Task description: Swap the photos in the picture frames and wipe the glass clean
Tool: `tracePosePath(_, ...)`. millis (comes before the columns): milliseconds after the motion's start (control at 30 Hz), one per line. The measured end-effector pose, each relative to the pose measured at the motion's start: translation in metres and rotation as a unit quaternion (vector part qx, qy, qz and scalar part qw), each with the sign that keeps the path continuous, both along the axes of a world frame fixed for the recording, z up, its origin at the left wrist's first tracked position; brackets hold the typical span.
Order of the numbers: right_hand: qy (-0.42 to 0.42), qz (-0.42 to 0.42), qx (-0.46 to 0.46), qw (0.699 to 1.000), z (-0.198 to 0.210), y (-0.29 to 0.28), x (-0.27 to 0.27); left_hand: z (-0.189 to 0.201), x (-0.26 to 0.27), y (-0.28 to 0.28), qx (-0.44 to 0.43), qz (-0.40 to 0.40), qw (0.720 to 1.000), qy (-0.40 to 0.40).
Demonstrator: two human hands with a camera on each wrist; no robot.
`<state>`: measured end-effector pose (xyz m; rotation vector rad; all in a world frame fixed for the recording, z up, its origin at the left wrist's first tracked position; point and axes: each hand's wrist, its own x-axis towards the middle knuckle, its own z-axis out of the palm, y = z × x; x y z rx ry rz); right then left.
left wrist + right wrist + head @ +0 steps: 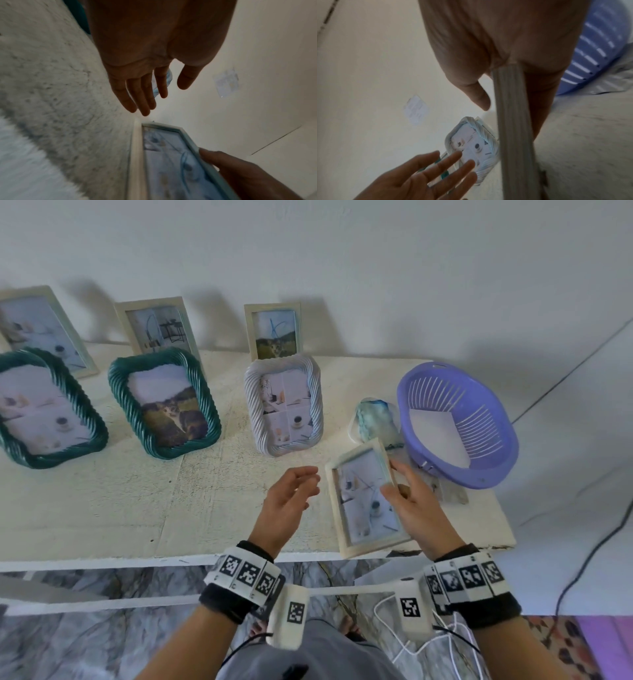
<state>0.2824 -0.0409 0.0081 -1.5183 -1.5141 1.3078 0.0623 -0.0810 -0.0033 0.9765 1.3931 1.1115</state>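
My right hand (pixel 407 501) grips a cream flat picture frame (pixel 363 501) by its right edge, thumb on the glass, holding it tilted above the table's front right. The frame (pixel 164 162) also shows in the left wrist view and its edge (pixel 513 121) in the right wrist view. My left hand (pixel 291 498) hovers just left of the frame with fingers relaxed and nothing in it (pixel 145 92). Behind stand a white rope-edged frame (pixel 283 409), two green rope-edged frames (pixel 164 402) (pixel 44 409) and three cream flat frames (pixel 273 332) against the wall.
A purple plastic basket (pixel 459 422) with white paper in it sits at the table's right. A crumpled blue-white cloth in clear wrap (pixel 371 416) lies just left of it. The white table's front edge (pixel 137 559) runs below my wrists. Cables hang at the right.
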Motion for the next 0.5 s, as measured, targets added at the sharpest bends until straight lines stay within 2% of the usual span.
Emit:
tracePosePath(100, 0.036, -0.016, -0.014, 0.999, -0.009, 0.001, 0.008, -0.018, 0.004, 0.002, -0.015, -0.008, 0.998, 0.068)
tracePosePath(167, 0.077, -0.025, -0.030, 0.996, -0.011, -0.001, 0.006, -0.025, 0.005, 0.003, -0.023, -0.006, 0.997, 0.070)
tracePosePath(267, 0.154, -0.046, -0.076, 0.984, -0.009, -0.002, -0.005, -0.023, 0.003, 0.005, -0.024, 0.007, 1.000, 0.001)
tracePosePath(400, 0.255, -0.025, -0.121, 0.959, 0.003, -0.004, -0.028, -0.007, -0.005, 0.006, 0.013, 0.047, 0.994, -0.094)
tracePosePath(433, 0.265, -0.018, -0.127, 0.956, 0.006, -0.003, -0.032, -0.005, -0.009, 0.006, 0.029, 0.063, 0.992, -0.108)
tracePosePath(500, 0.227, 0.008, -0.118, 0.967, 0.011, 0.004, -0.038, -0.003, -0.017, 0.005, 0.058, 0.090, 0.987, -0.123)
